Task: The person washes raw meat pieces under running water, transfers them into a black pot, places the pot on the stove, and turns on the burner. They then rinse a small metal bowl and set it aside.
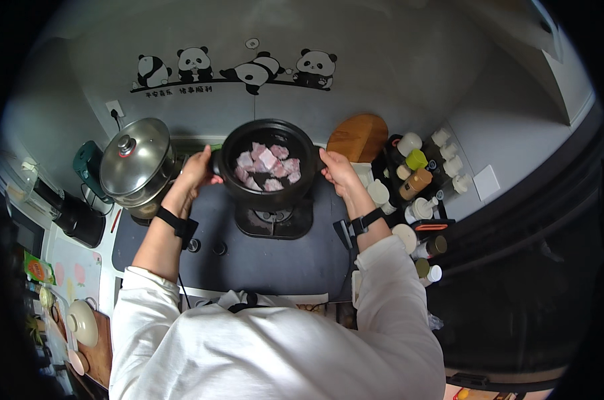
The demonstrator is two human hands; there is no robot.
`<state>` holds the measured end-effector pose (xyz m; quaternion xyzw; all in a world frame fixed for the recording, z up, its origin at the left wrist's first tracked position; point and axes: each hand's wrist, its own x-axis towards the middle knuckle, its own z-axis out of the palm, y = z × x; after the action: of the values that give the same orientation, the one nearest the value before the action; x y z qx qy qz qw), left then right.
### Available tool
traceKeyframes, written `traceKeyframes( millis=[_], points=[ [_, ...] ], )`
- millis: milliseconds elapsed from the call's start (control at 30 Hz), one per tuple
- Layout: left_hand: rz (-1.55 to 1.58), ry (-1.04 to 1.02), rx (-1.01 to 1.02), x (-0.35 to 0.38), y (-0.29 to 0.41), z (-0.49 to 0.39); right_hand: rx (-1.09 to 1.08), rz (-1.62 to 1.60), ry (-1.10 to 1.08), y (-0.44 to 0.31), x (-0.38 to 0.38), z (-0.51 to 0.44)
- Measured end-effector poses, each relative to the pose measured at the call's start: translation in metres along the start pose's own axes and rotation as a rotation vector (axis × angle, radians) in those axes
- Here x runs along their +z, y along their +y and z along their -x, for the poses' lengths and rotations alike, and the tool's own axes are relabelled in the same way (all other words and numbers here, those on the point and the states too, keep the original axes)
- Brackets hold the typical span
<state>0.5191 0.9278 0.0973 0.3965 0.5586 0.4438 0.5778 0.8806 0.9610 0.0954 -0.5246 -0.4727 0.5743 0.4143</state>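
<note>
A black two-handled pot (pixel 267 197) with several pieces of raw-looking pinkish meat (pixel 268 160) in it is between my hands. My left hand (pixel 197 170) grips its left handle, and my right hand (pixel 336 170) grips the right one. Beneath and nearer to me, a burner with a black grate (pixel 274 225) shows on the dark stove surface (pixel 277 270). Whether the pot's base touches the grate cannot be told. Both wrists wear black straps.
On the left stands a steel pot with a domed lid (pixel 137 160), beside a green appliance (pixel 88 165). A round wooden board (pixel 359 136) leans on the back wall. Several bottles and jars, including a brown-labelled jar (pixel 416 184), crowd the right side. A cream lid (pixel 83 322) lies lower left.
</note>
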Motion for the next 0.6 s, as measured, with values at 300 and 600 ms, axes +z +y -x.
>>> traceKeyframes(
  millis=[300,600],
  points=[
    [-0.002,0.016,-0.058,0.007,-0.048,-0.004,0.087,-0.009,0.012,0.047,-0.009,0.005],
    [-0.009,-0.026,-0.075,0.017,-0.068,-0.008,0.149,0.012,0.028,0.083,-0.023,0.005]
  ],
)
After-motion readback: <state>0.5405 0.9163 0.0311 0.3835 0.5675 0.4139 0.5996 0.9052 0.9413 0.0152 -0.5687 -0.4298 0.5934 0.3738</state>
